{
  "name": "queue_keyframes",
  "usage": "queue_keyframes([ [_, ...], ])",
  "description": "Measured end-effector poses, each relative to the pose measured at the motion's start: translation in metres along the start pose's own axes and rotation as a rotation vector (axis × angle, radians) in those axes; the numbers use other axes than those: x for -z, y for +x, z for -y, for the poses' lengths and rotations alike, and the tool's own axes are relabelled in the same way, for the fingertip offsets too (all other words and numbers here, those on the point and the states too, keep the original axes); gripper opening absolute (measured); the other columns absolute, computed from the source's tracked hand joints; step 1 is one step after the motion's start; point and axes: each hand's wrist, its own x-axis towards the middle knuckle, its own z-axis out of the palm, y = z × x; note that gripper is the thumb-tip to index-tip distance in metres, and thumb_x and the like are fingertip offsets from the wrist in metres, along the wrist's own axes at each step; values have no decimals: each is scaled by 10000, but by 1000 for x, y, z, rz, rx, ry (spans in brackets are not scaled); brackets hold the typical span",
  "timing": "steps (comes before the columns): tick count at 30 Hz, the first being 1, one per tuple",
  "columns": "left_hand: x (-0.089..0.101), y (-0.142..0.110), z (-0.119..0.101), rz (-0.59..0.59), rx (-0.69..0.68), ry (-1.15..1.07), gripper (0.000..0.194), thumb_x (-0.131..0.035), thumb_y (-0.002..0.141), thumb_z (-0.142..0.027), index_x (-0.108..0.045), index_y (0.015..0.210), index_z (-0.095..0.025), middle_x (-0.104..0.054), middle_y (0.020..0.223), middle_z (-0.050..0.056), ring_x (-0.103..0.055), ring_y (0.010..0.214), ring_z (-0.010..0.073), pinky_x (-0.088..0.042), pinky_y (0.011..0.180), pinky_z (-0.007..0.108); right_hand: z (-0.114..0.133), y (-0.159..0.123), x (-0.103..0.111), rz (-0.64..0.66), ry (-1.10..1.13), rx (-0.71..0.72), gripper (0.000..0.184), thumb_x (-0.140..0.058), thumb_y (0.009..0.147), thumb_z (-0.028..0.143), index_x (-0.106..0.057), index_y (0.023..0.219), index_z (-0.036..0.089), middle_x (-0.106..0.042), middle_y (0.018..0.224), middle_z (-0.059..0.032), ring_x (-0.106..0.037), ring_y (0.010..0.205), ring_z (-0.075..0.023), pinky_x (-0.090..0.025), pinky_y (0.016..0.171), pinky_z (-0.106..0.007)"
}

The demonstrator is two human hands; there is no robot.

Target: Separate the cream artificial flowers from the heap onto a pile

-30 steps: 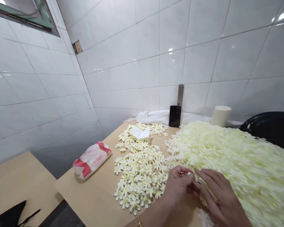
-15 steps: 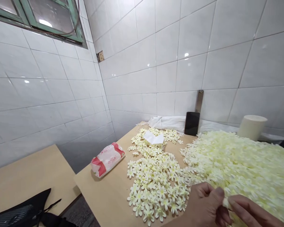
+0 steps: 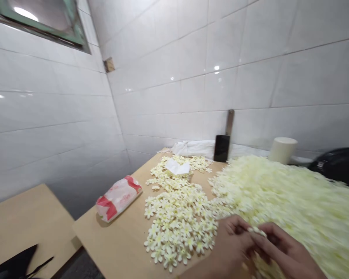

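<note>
My left hand (image 3: 232, 244) and my right hand (image 3: 286, 248) meet at the lower right, fingertips pinched together. Between them shows a small white flower (image 3: 257, 231), slightly blurred, so its exact shape is hard to make out. Just left of my hands lies a spread of pale yellow-white artificial flowers (image 3: 180, 221), many face up with open petals. Behind and to the right of them rises a large heap of similar pale flowers (image 3: 291, 193). Part of the tabletop under my hands is hidden.
A red-and-white tissue pack (image 3: 119, 197) lies on the wooden table (image 3: 113, 244). White paper (image 3: 177, 166) rests on the flowers. A phone (image 3: 222, 148) leans near the tiled wall, beside a white cylinder (image 3: 283, 150) and a black bag (image 3: 340, 164). Another table (image 3: 26, 221) stands left.
The camera view swung right and then partly back left. My hands stay close together, their fingers shifting around the small white flower, which now shows more plainly between the fingertips.
</note>
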Motion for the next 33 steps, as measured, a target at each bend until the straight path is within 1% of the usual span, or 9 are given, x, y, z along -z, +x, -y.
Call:
queue_keyframes([
  [3, 7, -3, -4, 92, 47, 73, 353, -744, 447, -378, -508, 560, -140, -550, 402, -1, -472, 348, 84, -321, 391, 188, 18, -8, -7, 10, 112, 48, 304, -633, 666, 442, -517, 597, 169, -522, 511, 13, -466, 499, -102, -383, 494, -215],
  [7, 10, -5, -12, 167, 55, 134, 273, -697, 569, -337, -512, 616, -142, -574, 471, -8, -467, 399, 61, -351, 454, 180, 22, -6, -4, 59, 186, 22, 275, -618, 683, 418, -532, 668, 157, -538, 532, 17, -468, 509, -95, -373, 510, -221],
  [11, 9, -9, -17, 179, -52, 307, 216, -649, 637, -308, -502, 619, -150, -557, 486, -21, -456, 437, 62, -344, 471, 178, 21, -8, -4, 21, 82, -1, 232, -568, 716, 384, -554, 746, 154, -520, 541, 26, -454, 493, -90, -363, 482, -218],
  [13, 7, -11, -16, 173, -105, 359, 209, -625, 660, -313, -496, 618, -154, -549, 496, -23, -454, 454, 67, -346, 476, 182, 22, -10, -5, 13, 9, 38, 205, -527, 740, 357, -547, 713, 155, -506, 547, 24, -445, 497, -91, -357, 478, -218],
  [15, 6, -12, -14, 154, -136, 392, 217, -605, 678, -330, -489, 616, -158, -533, 498, -28, -444, 456, 70, -348, 473, 187, 24, -11, -7, -51, -112, 108, 199, -498, 753, 322, -525, 647, 157, -477, 534, 26, -414, 496, -86, -334, 475, -216],
  [19, 2, -14, -12, 124, -132, 444, 252, -569, 710, -389, -499, 634, -160, -510, 492, -34, -432, 446, 72, -345, 462, 188, 29, -13, -7, -214, -359, 221, 204, -476, 751, 270, -457, 574, 169, -407, 501, 42, -342, 480, -81, -273, 461, -217],
  [24, -1, -15, -12, 122, -77, 390, 220, -595, 697, -363, -545, 760, -159, -535, 562, -34, -463, 480, 77, -376, 492, 194, 28, -14, -6, -228, -417, 293, 237, -443, 775, 264, -363, 566, 185, -363, 510, 52, -350, 499, -82, -272, 483, -212],
  [28, 3, -14, -13, 151, -116, 414, 223, -635, 653, -357, -558, 702, -154, -522, 532, -36, -462, 496, 81, -379, 500, 189, 26, -13, -7, -135, -282, 250, 242, -444, 793, 316, -385, 598, 186, -373, 514, 57, -359, 488, -78, -272, 470, -208],
  [33, 6, -13, -14, 96, -123, 444, 261, -681, 588, -384, -558, 632, -158, -517, 484, -37, -451, 466, 84, -366, 469, 186, 26, -11, -9, -6, 102, 72, 311, -620, 661, 419, -406, 645, 194, -425, 503, 70, -420, 445, -75, -310, 445, -198],
])
